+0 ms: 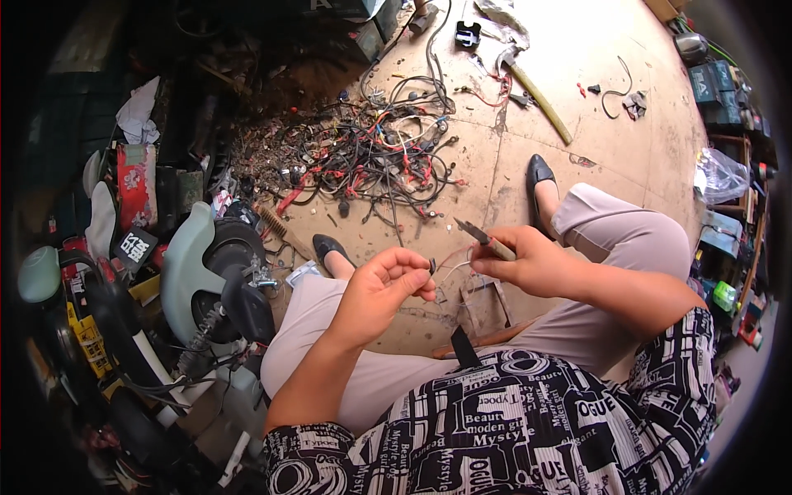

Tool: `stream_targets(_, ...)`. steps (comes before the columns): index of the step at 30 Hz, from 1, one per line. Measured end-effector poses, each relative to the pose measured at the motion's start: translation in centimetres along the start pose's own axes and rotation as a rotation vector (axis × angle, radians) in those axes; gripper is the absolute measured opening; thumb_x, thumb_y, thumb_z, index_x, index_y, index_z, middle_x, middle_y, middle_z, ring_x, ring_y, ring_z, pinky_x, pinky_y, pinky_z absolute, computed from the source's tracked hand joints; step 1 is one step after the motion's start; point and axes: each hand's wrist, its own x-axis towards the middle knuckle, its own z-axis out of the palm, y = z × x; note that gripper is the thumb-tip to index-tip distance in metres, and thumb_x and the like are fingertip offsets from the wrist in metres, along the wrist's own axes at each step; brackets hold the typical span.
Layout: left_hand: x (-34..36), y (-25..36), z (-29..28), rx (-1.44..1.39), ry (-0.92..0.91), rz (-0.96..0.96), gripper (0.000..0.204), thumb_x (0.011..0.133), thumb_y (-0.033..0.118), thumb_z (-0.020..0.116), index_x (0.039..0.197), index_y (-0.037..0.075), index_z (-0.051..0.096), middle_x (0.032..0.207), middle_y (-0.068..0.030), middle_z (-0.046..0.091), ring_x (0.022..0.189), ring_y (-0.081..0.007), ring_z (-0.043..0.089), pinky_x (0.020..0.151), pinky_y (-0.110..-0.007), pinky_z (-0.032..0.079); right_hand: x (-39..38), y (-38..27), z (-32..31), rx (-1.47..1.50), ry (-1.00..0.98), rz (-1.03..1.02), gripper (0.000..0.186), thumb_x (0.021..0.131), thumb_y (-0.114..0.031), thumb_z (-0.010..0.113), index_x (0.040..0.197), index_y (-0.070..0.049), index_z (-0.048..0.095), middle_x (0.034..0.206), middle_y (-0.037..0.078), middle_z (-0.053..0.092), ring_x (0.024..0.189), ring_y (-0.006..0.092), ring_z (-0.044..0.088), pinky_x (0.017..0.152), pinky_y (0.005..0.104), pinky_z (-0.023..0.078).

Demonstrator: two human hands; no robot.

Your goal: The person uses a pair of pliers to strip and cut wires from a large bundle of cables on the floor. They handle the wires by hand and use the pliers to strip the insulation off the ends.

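My left hand (384,285) is closed in a pinch on a small black piece (432,266) with its fingertips. Across from it, my right hand (528,260) is wrapped round a hand tool (495,246) with a dark pointed metal end and a tan handle. The tool's tip points away and to the left, apart from the black piece. A thin white wire (452,267) runs between the two hands; where its ends are fixed I cannot make out. Beyond my hands lies a tangled heap of wires (371,157), mostly black with red and white among them.
A hammer (536,99) with a long yellowish handle lies on the floor at the far right. Scooter parts, including a pale green fender (186,272), crowd the left. Along the right edge stand teal cases (716,92) and a clear plastic bag (722,176).
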Motion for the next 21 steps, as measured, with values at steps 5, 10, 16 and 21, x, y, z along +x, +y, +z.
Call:
stream_targets(5,0.0,1.0,1.1,0.071,0.001,0.121,0.014,0.092,0.008,0.055,0.100,-0.003,0.057,0.085,-0.0063,0.062,0.078,-0.0117,0.059,0.073,-0.025,0.048,0.3,-3.0,0.6,0.421,-0.079,0.122,0.020,0.086,-0.024,0.064,0.091,-0.004,0.063,0.069,-0.001,0.055,0.063,0.0070,0.048,0.057,0.0247,0.041)
stream_targets(10,0.2,2.0,1.9,0.151,-0.016,0.170,0.012,0.091,0.008,0.056,0.097,-0.003,0.059,0.084,-0.0058,0.062,0.076,-0.0105,0.057,0.071,-0.023,0.047,0.7,-2.7,0.7,0.551,-0.086,0.086,0.021,0.089,-0.027,0.061,0.094,-0.007,0.062,0.069,0.001,0.056,0.048,0.0054,0.046,0.043,0.0201,0.034)
stream_targets(16,0.9,2.6,1.6,0.233,0.010,0.274,0.010,0.091,0.008,0.057,0.095,-0.001,0.060,0.083,-0.0030,0.062,0.077,-0.0088,0.056,0.070,-0.022,0.045,1.4,-2.5,1.0,0.610,-0.067,0.020,0.021,0.089,-0.023,0.060,0.096,-0.004,0.059,0.075,0.004,0.060,0.055,0.0079,0.053,0.042,0.0217,0.038)
stream_targets(21,1.3,3.7,1.3,0.212,0.023,0.363,0.009,0.089,0.007,0.060,0.096,0.000,0.060,0.086,-0.0038,0.063,0.080,-0.0097,0.058,0.074,-0.024,0.047,1.7,-4.0,0.5,0.731,-0.045,0.009,0.017,0.089,-0.018,0.059,0.097,-0.003,0.057,0.081,0.005,0.061,0.068,0.0114,0.058,0.047,0.0249,0.044)
